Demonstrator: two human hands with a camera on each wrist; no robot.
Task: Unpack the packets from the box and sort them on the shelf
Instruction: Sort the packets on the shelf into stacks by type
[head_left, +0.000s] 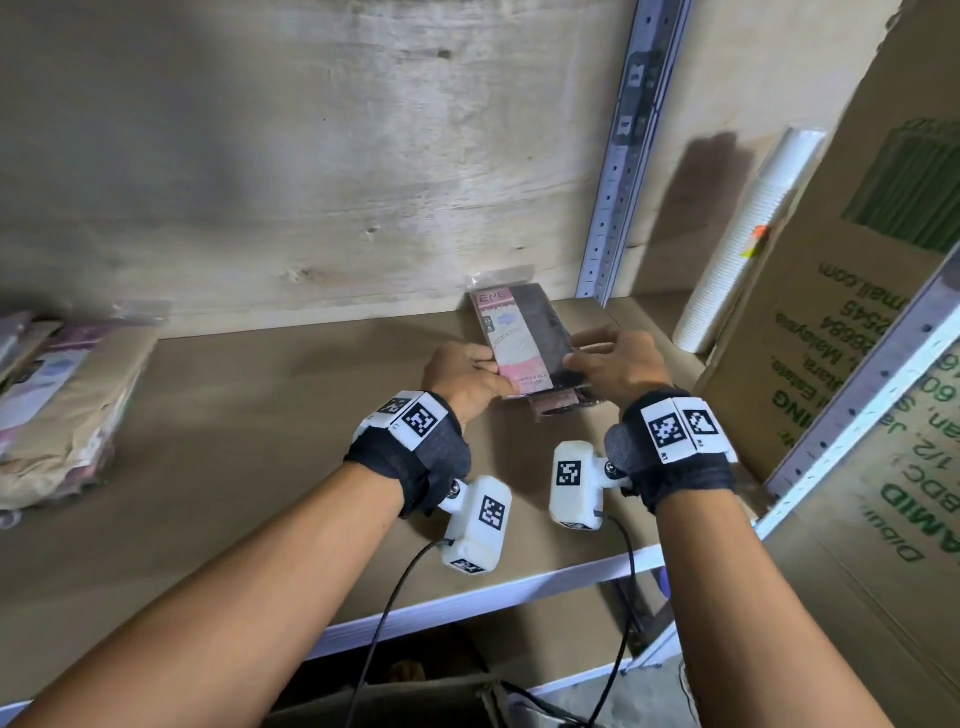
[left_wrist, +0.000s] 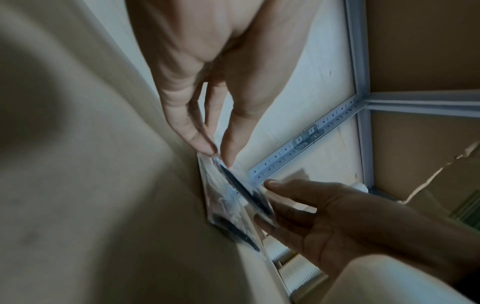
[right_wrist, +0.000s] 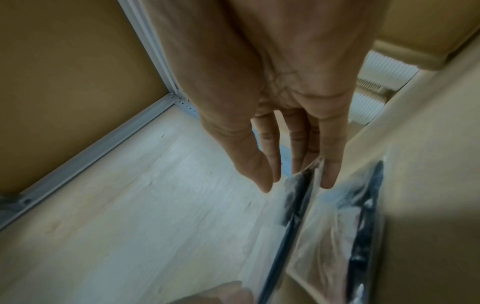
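A clear packet (head_left: 524, 343) with a pink label and dark brown contents is held just above the brown shelf board (head_left: 260, 415), near the back right. My left hand (head_left: 467, 376) pinches its left edge between thumb and fingers (left_wrist: 205, 144). My right hand (head_left: 613, 364) holds its right edge, thumb on top and fingers underneath (left_wrist: 324, 216). A second packet (head_left: 558, 410) of the same kind lies flat on the shelf under it, mostly hidden. In the right wrist view the held packet (right_wrist: 296, 197) appears edge-on over the lying one (right_wrist: 358, 226).
A pile of beige packets (head_left: 57, 395) sits at the shelf's far left. A sleeve of white cups (head_left: 743, 244) leans by a large cardboard box (head_left: 857, 312) at the right. A grey slotted upright (head_left: 618, 171) stands behind the packet. A plywood back wall closes the shelf.
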